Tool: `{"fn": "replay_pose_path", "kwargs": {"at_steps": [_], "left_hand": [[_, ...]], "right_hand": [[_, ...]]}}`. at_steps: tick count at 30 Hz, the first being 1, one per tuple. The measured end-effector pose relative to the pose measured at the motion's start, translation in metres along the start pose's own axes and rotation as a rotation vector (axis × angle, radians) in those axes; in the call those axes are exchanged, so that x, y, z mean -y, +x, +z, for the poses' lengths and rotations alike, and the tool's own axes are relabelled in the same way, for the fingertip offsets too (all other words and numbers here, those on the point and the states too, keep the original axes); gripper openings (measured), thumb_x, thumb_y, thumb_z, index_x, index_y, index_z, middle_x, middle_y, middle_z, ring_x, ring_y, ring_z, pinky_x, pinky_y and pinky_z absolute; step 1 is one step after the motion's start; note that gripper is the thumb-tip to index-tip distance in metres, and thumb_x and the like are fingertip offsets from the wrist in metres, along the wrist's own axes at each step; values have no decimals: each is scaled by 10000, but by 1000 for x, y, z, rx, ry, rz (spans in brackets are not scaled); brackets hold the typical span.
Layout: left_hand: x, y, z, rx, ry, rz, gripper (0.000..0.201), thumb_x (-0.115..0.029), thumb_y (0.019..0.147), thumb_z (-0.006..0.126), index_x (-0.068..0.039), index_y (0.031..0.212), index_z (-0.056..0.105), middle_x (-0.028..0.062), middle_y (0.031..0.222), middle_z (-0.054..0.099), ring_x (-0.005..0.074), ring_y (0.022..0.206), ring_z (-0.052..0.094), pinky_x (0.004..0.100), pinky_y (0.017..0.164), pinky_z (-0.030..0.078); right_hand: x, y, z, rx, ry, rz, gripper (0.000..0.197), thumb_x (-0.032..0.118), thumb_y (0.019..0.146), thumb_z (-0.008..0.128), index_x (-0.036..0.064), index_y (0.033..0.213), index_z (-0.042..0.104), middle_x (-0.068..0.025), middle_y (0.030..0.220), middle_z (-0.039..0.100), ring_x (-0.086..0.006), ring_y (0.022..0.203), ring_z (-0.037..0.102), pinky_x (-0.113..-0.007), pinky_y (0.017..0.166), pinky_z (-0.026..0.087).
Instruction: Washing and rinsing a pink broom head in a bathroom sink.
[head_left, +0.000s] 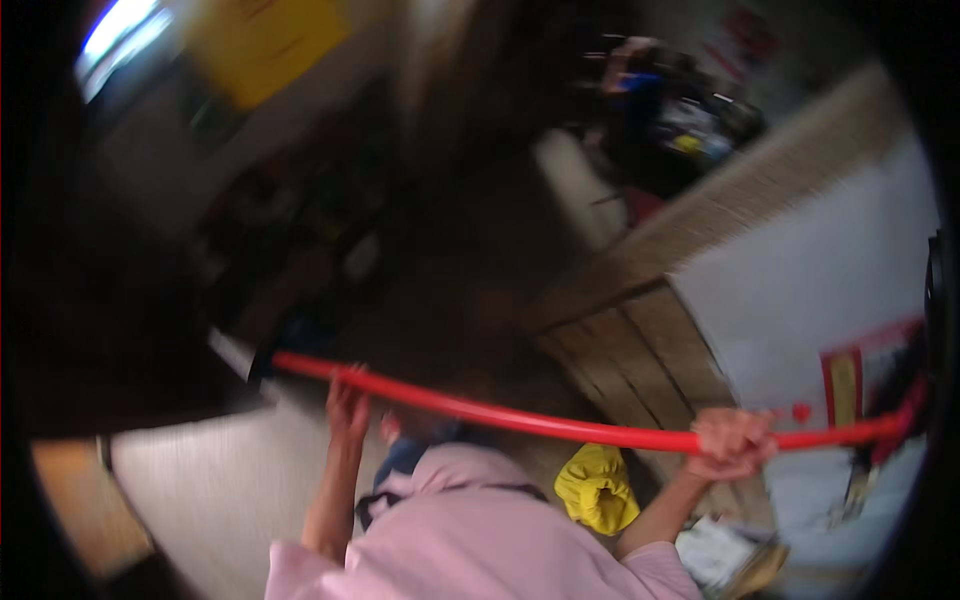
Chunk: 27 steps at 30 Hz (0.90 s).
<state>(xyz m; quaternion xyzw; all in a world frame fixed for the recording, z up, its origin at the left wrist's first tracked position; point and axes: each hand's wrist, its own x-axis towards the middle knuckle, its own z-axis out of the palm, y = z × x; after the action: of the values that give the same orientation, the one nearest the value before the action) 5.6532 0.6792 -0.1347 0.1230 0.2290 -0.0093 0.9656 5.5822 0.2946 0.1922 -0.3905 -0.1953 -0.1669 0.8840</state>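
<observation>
A long red pole (520, 418) lies crosswise in front of my body; the fisheye bends its line. My left hand (347, 405) grips it from below near its left end, fingers curled around it. Farther right, my right hand (733, 443) is wrapped around the pole in a closed fist. The left end stops beside a dark piece with a pale flat edge (233, 355), too blurred to name. At the right end, the pole meets a dark pink-red shape (908, 408), and I cannot tell whether they are joined.
A yellow cloth or bag (597, 490) is below the pole, left of my right forearm. White and brown crumpled items (728, 555) lie at the lower right. Wooden boards (640, 350) and a pale wall (810, 260) stand to the right. Blurred clutter (690, 125) fills the far right.
</observation>
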Motion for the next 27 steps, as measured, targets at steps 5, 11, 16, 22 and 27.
{"fn": "replay_pose_path", "kwargs": {"at_steps": [5,11,16,22,27], "left_hand": [[-9,40,15,2,119,-39,295,-313,809,562,-42,922,532,92,909,567,222,869,549,334,815,465],[-33,68,58,148,134,-94,133,-180,820,549,-53,859,540,61,800,569,202,809,558,330,777,456],[-42,62,101,358,129,18,120,-193,830,537,-122,748,484,-12,624,440,115,602,452,254,598,402],[-23,-6,162,224,198,265,237,-286,852,503,-167,689,378,-52,516,287,74,445,301,219,456,321],[14,-17,188,437,76,-6,218,-172,823,483,-153,652,351,-61,524,272,51,447,272,196,400,272]], "right_hand": [[-30,-54,18,-430,-204,-169,271,310,874,422,63,767,457,25,456,302,-71,338,232,-246,358,215],[-47,-109,4,-923,-77,-151,235,262,852,443,108,677,472,48,468,305,-79,377,264,-251,428,263],[-59,-154,-48,-1286,261,32,258,224,848,440,113,617,469,65,441,293,-84,404,301,-248,472,306],[-79,-208,-97,-1481,444,79,229,188,807,486,104,597,449,60,440,277,-83,397,309,-247,453,326],[-83,-202,-125,-1462,429,106,281,103,771,480,126,517,360,38,453,299,-99,415,323,-227,459,345]]}}
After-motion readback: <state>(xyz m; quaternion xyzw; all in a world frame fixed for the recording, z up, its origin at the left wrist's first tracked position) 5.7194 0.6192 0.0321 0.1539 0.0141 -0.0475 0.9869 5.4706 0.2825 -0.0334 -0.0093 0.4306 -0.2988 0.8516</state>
